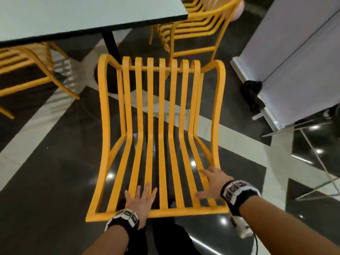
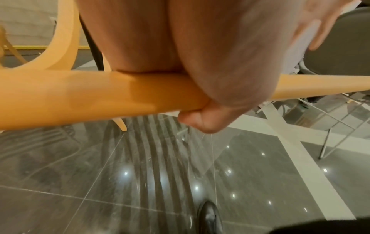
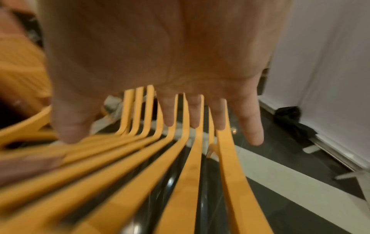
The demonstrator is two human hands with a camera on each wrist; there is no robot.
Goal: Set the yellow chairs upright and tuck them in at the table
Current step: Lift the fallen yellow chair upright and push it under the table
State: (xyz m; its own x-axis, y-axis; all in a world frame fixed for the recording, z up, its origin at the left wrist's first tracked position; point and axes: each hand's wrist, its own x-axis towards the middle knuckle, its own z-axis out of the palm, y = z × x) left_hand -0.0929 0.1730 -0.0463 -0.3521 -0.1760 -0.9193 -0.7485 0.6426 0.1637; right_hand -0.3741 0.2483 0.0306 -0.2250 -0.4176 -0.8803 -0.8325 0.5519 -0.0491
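Both of your hands are resting on a yellow slatted chair [image 1: 158, 126] that is standing upright in front of you, its seat pointing toward the grey table [image 1: 73, 15] at 12 o'clock. Your left hand [image 1: 141, 201] is lying at 6 o'clock on the backrest with fingers straight and thumb hooked under the top rail. Your right hand [image 1: 211, 183] is spreading flat, fingers straight, at 4 o'clock, gripping nothing.

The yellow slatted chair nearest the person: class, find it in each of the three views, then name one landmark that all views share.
Head: yellow chair fills the centre, both hands on its near end.
Left wrist: its rail crosses the middle, under the left hand.
Right wrist: its slats fan out below the right hand.
Shared landmark: glossy dark floor.
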